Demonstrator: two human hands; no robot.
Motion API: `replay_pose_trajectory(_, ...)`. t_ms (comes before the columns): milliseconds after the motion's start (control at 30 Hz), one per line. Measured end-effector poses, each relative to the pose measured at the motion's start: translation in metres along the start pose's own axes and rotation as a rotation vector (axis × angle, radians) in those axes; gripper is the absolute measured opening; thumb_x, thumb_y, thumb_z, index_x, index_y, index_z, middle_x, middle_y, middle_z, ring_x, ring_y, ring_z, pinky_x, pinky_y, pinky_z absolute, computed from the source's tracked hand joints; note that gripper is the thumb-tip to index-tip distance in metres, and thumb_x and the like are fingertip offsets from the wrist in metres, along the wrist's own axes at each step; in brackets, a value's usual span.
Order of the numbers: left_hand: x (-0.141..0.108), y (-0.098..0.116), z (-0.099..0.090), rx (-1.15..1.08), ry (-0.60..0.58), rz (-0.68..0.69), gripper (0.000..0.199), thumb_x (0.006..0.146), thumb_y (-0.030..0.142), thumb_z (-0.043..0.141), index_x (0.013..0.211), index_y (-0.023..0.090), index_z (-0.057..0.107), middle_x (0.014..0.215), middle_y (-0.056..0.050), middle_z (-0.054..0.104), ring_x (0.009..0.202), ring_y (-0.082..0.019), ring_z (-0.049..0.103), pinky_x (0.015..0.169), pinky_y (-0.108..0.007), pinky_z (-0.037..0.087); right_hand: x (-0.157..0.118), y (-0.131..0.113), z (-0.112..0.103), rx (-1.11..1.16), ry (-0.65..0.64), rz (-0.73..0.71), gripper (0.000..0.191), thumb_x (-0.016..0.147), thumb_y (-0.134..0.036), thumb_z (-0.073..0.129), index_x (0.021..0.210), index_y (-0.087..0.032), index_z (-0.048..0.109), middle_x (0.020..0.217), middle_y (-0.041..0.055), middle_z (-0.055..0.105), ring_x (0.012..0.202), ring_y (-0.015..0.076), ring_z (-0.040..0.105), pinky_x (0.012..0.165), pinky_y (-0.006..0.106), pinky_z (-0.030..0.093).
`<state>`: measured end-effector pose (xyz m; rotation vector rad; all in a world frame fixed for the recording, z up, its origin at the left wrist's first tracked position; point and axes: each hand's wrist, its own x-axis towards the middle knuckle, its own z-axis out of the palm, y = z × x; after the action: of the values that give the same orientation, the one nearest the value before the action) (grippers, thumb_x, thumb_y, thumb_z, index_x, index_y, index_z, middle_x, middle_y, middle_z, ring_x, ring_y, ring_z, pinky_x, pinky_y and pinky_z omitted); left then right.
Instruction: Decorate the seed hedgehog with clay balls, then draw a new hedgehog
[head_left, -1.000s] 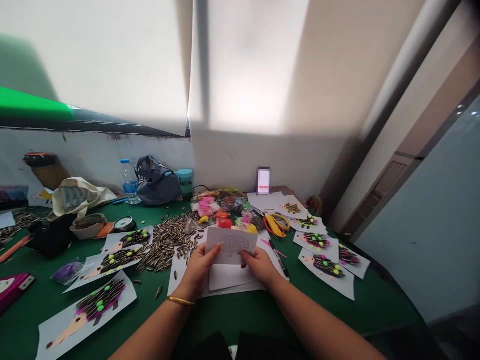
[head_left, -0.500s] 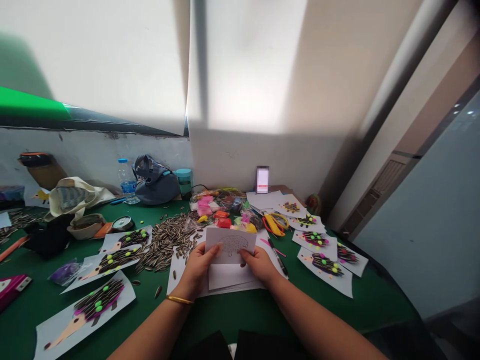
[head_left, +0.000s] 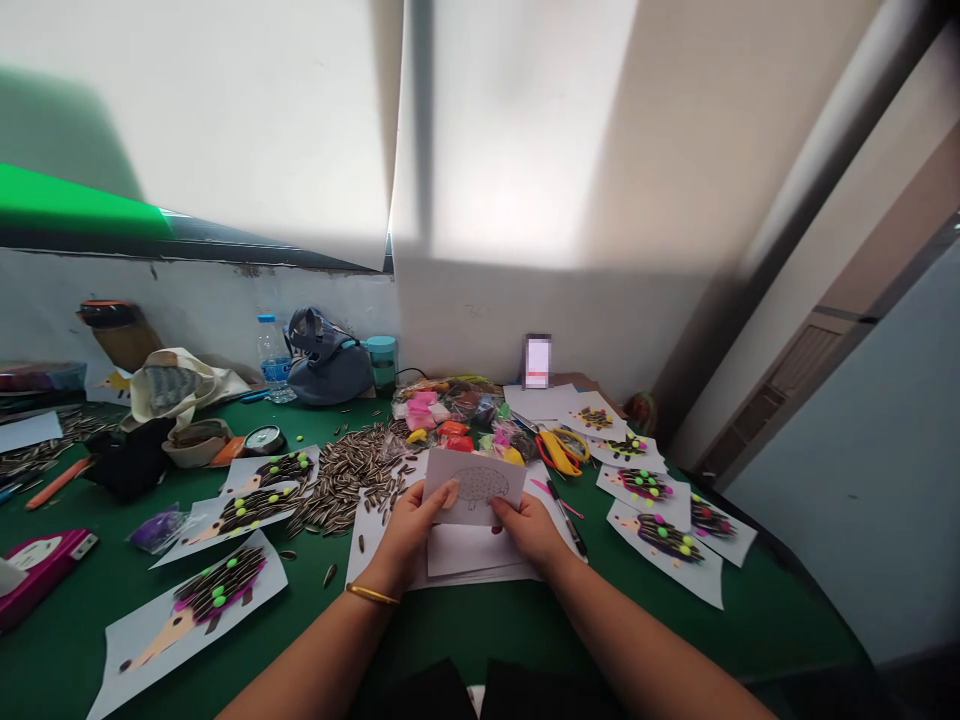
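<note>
Between both hands, tilted above the paper stack, is a small white card with a dotted, rounded outline drawing on it. My left hand pinches its left side, thumb on the front. On the right side my right hand grips it the same way. Under the card lie white paper sheets on the green table. Striped sunflower seeds are heaped just left of the sheets. Behind the card sit small bags of coloured clay. A black pen lies right of my right hand.
Finished-looking hedgehog pictures with seed spines lie at left and right. Yellow-handled scissors rest beyond the pen. A phone leans on the wall. A blue bag, a water bottle and a magenta box stand leftward.
The whole scene has shifted a little to the right in view as the head turned slightly left. Both hands still hold the card in about the same way.
</note>
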<state>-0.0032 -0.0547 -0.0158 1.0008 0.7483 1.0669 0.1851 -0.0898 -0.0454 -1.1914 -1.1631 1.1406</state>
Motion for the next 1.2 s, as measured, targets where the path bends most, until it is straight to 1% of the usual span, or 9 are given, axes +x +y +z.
replay_pose_trajectory(200, 0.0001, 0.0007, -0.001, -0.036, 0.009, -0.016, 0.047, 0.069, 0.039, 0.078, 0.106, 0.014, 0.067, 0.097, -0.012, 0.074, 0.081, -0.025, 0.07, 0.074, -0.035, 0.054, -0.0009, -0.0003, -0.0004, -0.045, 0.002, 0.0, 0.044, 0.076, -0.058, 0.061, 0.087, -0.015, 0.066, 0.072, 0.0037, 0.064, 0.062, 0.0166, 0.055, 0.061, 0.028, 0.044)
replay_pose_trajectory(333, -0.0001, 0.0018, -0.0009, -0.048, 0.021, -0.035, 0.049, 0.066, 0.04, 0.08, 0.106, 0.014, 0.068, 0.096, -0.012, 0.074, 0.08, -0.025, 0.07, 0.073, -0.034, 0.054, -0.0012, -0.0026, 0.0003, -0.025, 0.001, -0.006, 0.041, 0.078, -0.055, 0.061, 0.086, -0.015, 0.066, 0.071, 0.0032, 0.063, 0.062, 0.0161, 0.054, 0.06, 0.028, 0.043)
replay_pose_trajectory(433, 0.0006, 0.0018, -0.0014, -0.058, 0.022, -0.03, 0.046, 0.068, 0.04, 0.079, 0.103, 0.013, 0.068, 0.094, -0.011, 0.075, 0.08, -0.023, 0.069, 0.073, -0.032, 0.054, -0.001, -0.0039, 0.0008, -0.002, 0.004, -0.012, 0.041, 0.077, -0.054, 0.062, 0.088, -0.015, 0.065, 0.075, 0.0039, 0.064, 0.062, 0.0156, 0.053, 0.06, 0.028, 0.044)
replay_pose_trajectory(600, 0.001, 0.0026, -0.0011, -0.05, 0.015, -0.044, 0.043, 0.068, 0.038, 0.08, 0.102, 0.014, 0.069, 0.095, -0.011, 0.075, 0.08, -0.024, 0.069, 0.073, -0.033, 0.053, -0.0002, -0.0035, -0.0002, 0.0, 0.001, -0.015, 0.042, 0.077, -0.056, 0.062, 0.088, -0.015, 0.065, 0.075, 0.0036, 0.064, 0.062, 0.0156, 0.054, 0.06, 0.028, 0.044)
replay_pose_trajectory(700, 0.0002, 0.0039, -0.0004, -0.057, 0.008, -0.046, 0.042, 0.068, 0.037, 0.079, 0.102, 0.015, 0.069, 0.094, -0.01, 0.075, 0.081, -0.024, 0.069, 0.074, -0.033, 0.053, -0.0003, -0.0029, -0.0001, 0.008, 0.004, -0.016, 0.043, 0.076, -0.056, 0.063, 0.089, -0.016, 0.066, 0.079, 0.0038, 0.066, 0.062, 0.0158, 0.054, 0.06, 0.028, 0.045)
replay_pose_trajectory(800, 0.0002, 0.0034, -0.0012, -0.074, 0.0, -0.035, 0.042, 0.07, 0.039, 0.078, 0.103, 0.015, 0.069, 0.095, -0.01, 0.075, 0.082, -0.024, 0.069, 0.074, -0.032, 0.053, -0.0013, -0.0032, 0.0007, -0.009, -0.004, -0.019, 0.041, 0.077, -0.056, 0.062, 0.088, -0.016, 0.066, 0.075, 0.0033, 0.065, 0.061, 0.0159, 0.054, 0.06, 0.028, 0.044)
replay_pose_trajectory(967, 0.0028, -0.0015, -0.0048, -0.07, 0.033, -0.034, 0.042, 0.066, 0.04, 0.08, 0.098, 0.015, 0.07, 0.093, -0.01, 0.075, 0.08, -0.024, 0.07, 0.072, -0.032, 0.053, -0.0038, -0.0064, 0.0015, -0.038, -0.038, -0.028, 0.039, 0.077, -0.055, 0.062, 0.086, -0.017, 0.066, 0.075, 0.0026, 0.065, 0.061, 0.0161, 0.054, 0.06, 0.028, 0.044)
replay_pose_trajectory(1100, 0.0035, -0.0027, -0.0049, -0.067, 0.014, -0.025, 0.043, 0.068, 0.041, 0.078, 0.102, 0.015, 0.069, 0.094, -0.01, 0.075, 0.08, -0.024, 0.07, 0.073, -0.034, 0.053, -0.0035, -0.0074, 0.0013, -0.047, -0.02, -0.016, 0.04, 0.078, -0.056, 0.061, 0.083, -0.016, 0.066, 0.07, 0.0021, 0.063, 0.061, 0.0161, 0.054, 0.061, 0.028, 0.044)
replay_pose_trajectory(1200, 0.0028, -0.0013, -0.0035, -0.038, -0.002, -0.038, 0.045, 0.07, 0.042, 0.077, 0.105, 0.015, 0.069, 0.095, -0.011, 0.075, 0.08, -0.024, 0.069, 0.073, -0.034, 0.053, -0.002, -0.0058, 0.0008, -0.029, -0.006, -0.014, 0.043, 0.077, -0.058, 0.061, 0.086, -0.016, 0.066, 0.069, 0.0024, 0.063, 0.061, 0.0159, 0.053, 0.06, 0.028, 0.044)
